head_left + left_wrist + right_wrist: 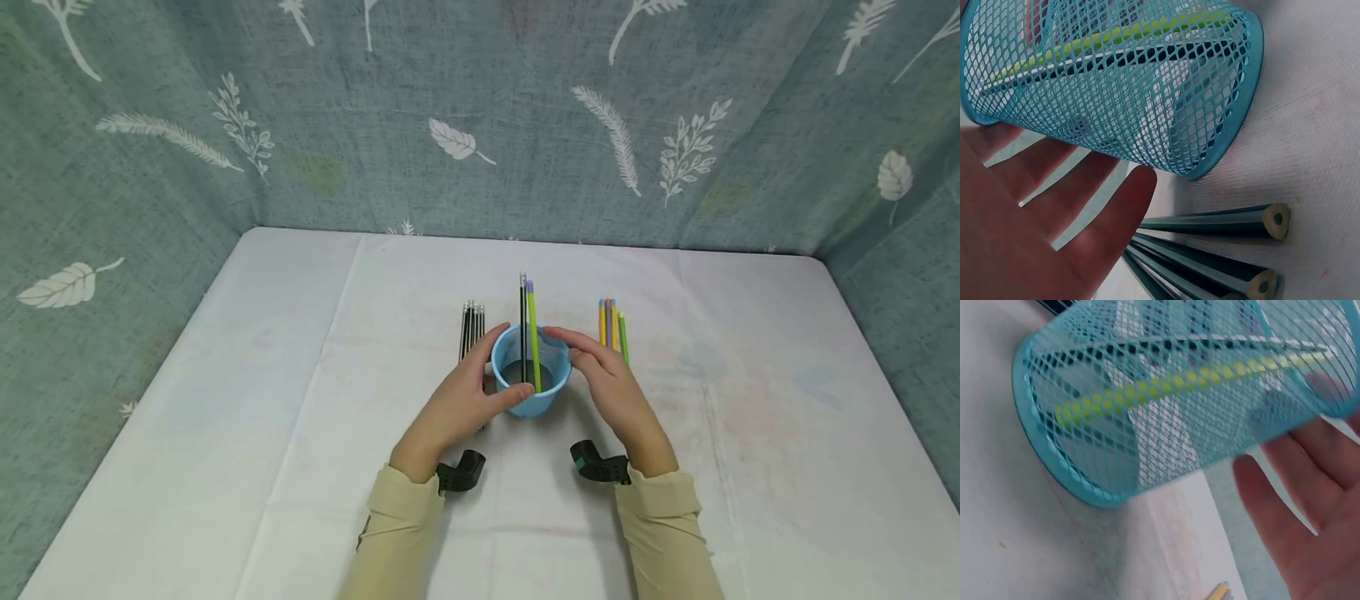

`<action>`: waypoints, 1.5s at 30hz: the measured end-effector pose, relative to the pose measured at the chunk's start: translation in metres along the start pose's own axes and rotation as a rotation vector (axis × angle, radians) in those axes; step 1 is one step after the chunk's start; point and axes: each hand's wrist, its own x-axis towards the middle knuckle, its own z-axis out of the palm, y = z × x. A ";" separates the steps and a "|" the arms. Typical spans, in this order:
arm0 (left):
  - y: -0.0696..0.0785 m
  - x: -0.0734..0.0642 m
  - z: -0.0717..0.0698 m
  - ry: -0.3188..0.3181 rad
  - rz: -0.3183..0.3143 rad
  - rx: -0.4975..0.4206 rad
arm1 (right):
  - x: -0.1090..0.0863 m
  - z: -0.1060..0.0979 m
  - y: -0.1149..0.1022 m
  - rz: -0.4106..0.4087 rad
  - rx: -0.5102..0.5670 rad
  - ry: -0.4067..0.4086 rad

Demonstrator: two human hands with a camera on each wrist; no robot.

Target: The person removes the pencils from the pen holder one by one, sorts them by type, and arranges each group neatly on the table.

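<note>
A light-blue mesh pencil cup stands on the white table between both hands. Inside lean a black-and-silver pencil and a lime-green pencil, both rising above the rim. My left hand holds the cup's left side, thumb over the near rim and fingers toward the far side. On the opposite side my right hand holds the cup, its fingers reaching along the far rim. In the wrist views the fingers lie right at the mesh wall. The cup covers some fingertips.
Left of the cup lies a bundle of black striped pencils, partly under the left hand. Several coloured pencils, orange, purple and green, lie behind the right hand. A leaf-patterned curtain borders the table's back and sides.
</note>
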 end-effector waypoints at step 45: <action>0.015 -0.001 0.004 -0.087 0.179 0.135 | 0.003 0.012 -0.010 0.001 -0.288 0.153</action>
